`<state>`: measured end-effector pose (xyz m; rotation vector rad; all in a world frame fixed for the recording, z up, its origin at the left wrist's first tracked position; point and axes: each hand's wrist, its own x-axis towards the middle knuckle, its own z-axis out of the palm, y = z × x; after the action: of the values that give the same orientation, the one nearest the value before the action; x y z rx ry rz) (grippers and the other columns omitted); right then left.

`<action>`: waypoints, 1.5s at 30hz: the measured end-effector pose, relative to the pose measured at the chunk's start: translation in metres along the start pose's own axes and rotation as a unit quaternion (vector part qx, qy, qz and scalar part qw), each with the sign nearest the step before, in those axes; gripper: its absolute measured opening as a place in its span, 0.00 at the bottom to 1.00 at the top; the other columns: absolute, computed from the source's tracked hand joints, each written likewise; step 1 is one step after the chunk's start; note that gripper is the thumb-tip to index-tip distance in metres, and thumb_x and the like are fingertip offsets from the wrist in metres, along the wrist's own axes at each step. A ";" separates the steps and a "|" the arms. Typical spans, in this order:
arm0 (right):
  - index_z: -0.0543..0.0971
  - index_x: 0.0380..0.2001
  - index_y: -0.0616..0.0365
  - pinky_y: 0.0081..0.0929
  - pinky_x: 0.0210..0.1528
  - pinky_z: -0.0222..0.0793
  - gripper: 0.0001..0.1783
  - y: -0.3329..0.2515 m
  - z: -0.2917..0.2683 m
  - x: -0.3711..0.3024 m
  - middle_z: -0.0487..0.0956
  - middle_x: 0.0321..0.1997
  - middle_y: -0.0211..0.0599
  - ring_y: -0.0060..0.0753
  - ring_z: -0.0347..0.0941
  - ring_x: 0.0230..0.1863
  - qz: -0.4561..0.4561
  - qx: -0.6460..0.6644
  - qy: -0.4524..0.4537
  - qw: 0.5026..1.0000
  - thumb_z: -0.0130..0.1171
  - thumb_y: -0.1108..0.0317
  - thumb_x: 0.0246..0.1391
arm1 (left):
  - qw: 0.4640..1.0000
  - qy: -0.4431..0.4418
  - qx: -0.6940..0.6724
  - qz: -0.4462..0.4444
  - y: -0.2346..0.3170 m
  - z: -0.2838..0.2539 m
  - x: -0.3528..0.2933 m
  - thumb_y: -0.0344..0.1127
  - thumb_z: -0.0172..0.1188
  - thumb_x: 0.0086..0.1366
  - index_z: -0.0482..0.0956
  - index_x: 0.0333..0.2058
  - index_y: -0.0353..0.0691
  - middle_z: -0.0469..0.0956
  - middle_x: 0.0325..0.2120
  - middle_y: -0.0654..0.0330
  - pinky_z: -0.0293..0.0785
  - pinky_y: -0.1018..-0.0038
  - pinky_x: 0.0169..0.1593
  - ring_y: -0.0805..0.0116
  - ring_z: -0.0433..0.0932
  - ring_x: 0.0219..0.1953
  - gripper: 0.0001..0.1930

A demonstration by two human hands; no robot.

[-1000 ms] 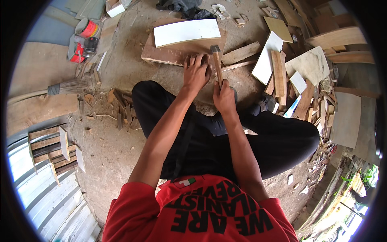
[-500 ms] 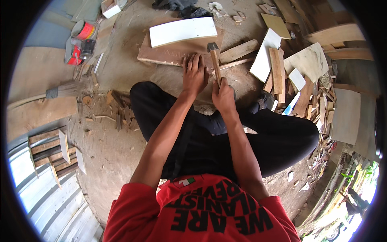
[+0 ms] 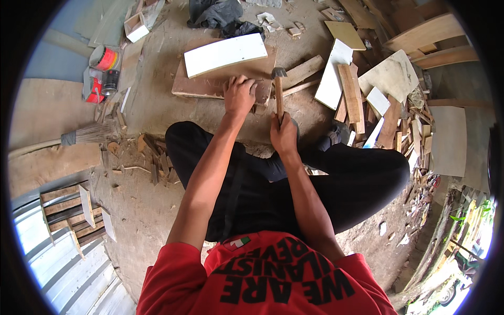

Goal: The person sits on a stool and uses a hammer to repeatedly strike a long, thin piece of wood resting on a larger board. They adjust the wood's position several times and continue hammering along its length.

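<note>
A hammer (image 3: 279, 97) with a dark metal head and a wooden handle stands upright in the picture, my right hand (image 3: 284, 135) wrapped round the lower handle. Its head is just beyond the right edge of a thick brown board (image 3: 202, 87) on the ground before me. My left hand (image 3: 239, 97) rests at the near right part of that board with its fingers curled. Whatever those fingertips may hold is hidden. Across the board's far part lies a white panel (image 3: 226, 55) with a slightly curved near edge.
Wood offcuts (image 3: 350, 97) and white panels (image 3: 334, 73) are heaped to the right. At the far left sit paint cans (image 3: 103, 58), with a broom (image 3: 86, 135) nearer. Black plastic (image 3: 215, 13) lies beyond the board. My crossed legs (image 3: 336, 184) fill the near middle.
My left hand has shifted slightly left, and its outstretched fingers are now curled. The hammer has tipped more upright, its head lower in the picture. The whole view has shifted a little.
</note>
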<state>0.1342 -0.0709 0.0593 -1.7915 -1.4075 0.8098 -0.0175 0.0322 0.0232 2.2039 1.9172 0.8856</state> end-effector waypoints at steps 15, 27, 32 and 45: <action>0.71 0.34 0.66 0.47 0.32 0.69 0.15 -0.004 0.006 0.004 0.76 0.24 0.59 0.64 0.77 0.29 -0.005 0.068 0.025 0.997 0.55 0.62 0.65 | 0.994 -0.087 0.056 -0.035 0.017 0.001 0.004 0.38 0.56 0.69 0.75 0.43 0.37 0.73 0.45 0.51 0.61 0.48 0.61 0.53 0.71 0.54 0.11; 0.72 0.34 0.67 0.44 0.32 0.67 0.18 0.021 0.004 0.019 0.75 0.24 0.54 0.52 0.75 0.27 0.098 0.152 0.069 0.981 0.54 0.60 0.66 | 0.971 0.182 -0.139 0.067 0.023 -0.020 0.117 0.27 0.61 0.63 0.76 0.35 0.39 0.79 0.31 0.53 0.74 0.58 0.40 0.50 0.79 0.37 0.04; 0.72 0.35 0.66 0.43 0.33 0.68 0.17 0.015 0.009 0.016 0.75 0.24 0.54 0.51 0.75 0.27 0.072 0.145 0.076 0.984 0.54 0.60 0.66 | 0.985 0.008 0.001 -0.175 -0.010 0.000 0.204 0.51 0.59 0.67 0.59 0.66 0.38 0.70 0.59 0.46 0.64 0.38 0.59 0.46 0.69 0.62 0.36; 0.71 0.37 0.66 0.44 0.35 0.71 0.20 -0.018 0.015 0.010 0.78 0.27 0.58 0.60 0.79 0.32 0.090 0.127 0.017 0.988 0.53 0.56 0.67 | 0.980 -0.156 0.123 -0.019 -0.066 0.001 0.099 0.77 0.53 0.57 0.49 0.73 0.44 0.47 0.73 0.46 0.36 0.44 0.74 0.47 0.42 0.76 0.56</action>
<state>0.1148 -0.0559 0.0658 -1.7395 -1.0769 1.0002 -0.0710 0.1388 0.0301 2.2604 1.9910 0.2814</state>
